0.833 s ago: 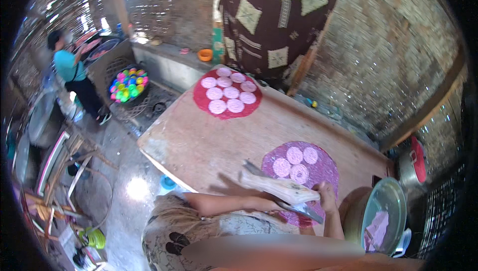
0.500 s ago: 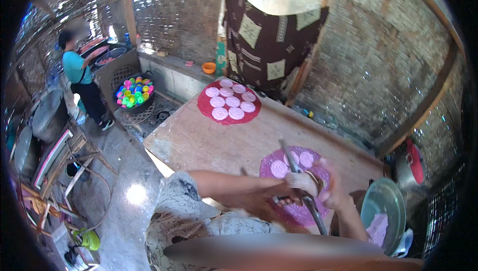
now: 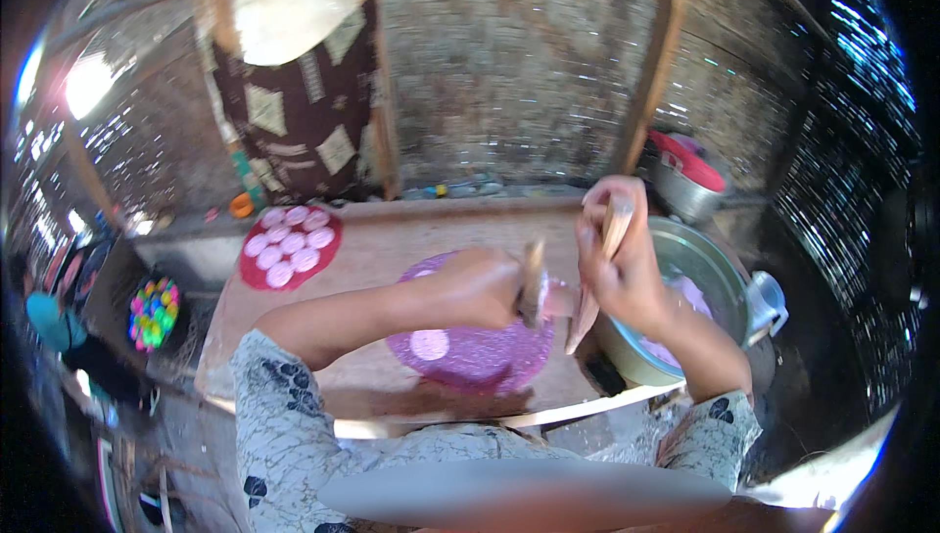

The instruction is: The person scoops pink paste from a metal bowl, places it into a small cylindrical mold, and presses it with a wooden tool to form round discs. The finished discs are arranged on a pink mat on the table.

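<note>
Over the wooden table (image 3: 382,239), my left hand (image 3: 480,288) is closed round a short wooden bar (image 3: 534,283). My right hand (image 3: 627,259) grips a longer, pale wooden bar (image 3: 585,323) that stands tilted. Between the bars shows a small pinkish cylinder (image 3: 560,298); blur hides how it joins them. Beneath my hands lies a round purple mat (image 3: 499,362), partly covered by my left arm. One pink, stringy-looking disc (image 3: 429,344) shows on it.
A red round mat (image 3: 253,274) with several pink discs lies at the table's left. On the right, a greenish tub (image 3: 636,357) holds pink dough (image 3: 690,293), beside a clear jug (image 3: 767,300) and a metal pot (image 3: 685,190). A co-worker (image 3: 54,323) stands far left near colourful cups (image 3: 154,313).
My view has swung to the right. The long bar held crosswise over the purple mat is now seen as two bars, one in each hand, with my right hand raised near the tub.
</note>
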A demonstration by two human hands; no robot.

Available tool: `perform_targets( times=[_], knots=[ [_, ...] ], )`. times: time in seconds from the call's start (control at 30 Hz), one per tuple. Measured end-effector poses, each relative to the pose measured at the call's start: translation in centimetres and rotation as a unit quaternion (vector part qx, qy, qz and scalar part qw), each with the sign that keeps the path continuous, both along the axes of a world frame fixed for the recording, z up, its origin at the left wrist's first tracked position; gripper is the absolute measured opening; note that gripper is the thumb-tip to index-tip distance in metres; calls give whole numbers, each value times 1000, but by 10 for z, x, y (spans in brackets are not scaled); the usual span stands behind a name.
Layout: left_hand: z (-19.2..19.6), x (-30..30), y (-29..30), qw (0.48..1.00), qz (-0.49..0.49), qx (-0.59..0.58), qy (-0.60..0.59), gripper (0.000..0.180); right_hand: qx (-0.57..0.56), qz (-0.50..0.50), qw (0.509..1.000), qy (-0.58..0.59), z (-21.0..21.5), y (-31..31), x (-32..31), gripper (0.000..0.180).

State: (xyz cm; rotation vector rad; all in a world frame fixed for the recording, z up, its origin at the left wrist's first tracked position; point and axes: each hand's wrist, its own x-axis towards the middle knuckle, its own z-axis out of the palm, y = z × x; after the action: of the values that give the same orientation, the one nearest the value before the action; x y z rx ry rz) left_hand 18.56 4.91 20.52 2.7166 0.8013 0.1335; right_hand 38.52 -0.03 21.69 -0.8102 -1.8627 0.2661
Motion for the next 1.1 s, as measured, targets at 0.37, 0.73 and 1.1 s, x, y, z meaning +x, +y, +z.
perform_targets(
  times=[0.37, 0.73, 1.1],
  knots=[
    [-99, 111, 100, 749, -37, -409, -519, 31, 228, -146, 806, 527, 5, -32, 233, 22],
    [-44, 217, 77, 489, -150, -242, -824, 15, -343, -207, 902, 161, -126, 0, 264, 52],
    [-49, 127, 120, 756, 165, 155, -614, 48, -398, -276, 618, -619, -106, -25, 315, 27]
  ],
)
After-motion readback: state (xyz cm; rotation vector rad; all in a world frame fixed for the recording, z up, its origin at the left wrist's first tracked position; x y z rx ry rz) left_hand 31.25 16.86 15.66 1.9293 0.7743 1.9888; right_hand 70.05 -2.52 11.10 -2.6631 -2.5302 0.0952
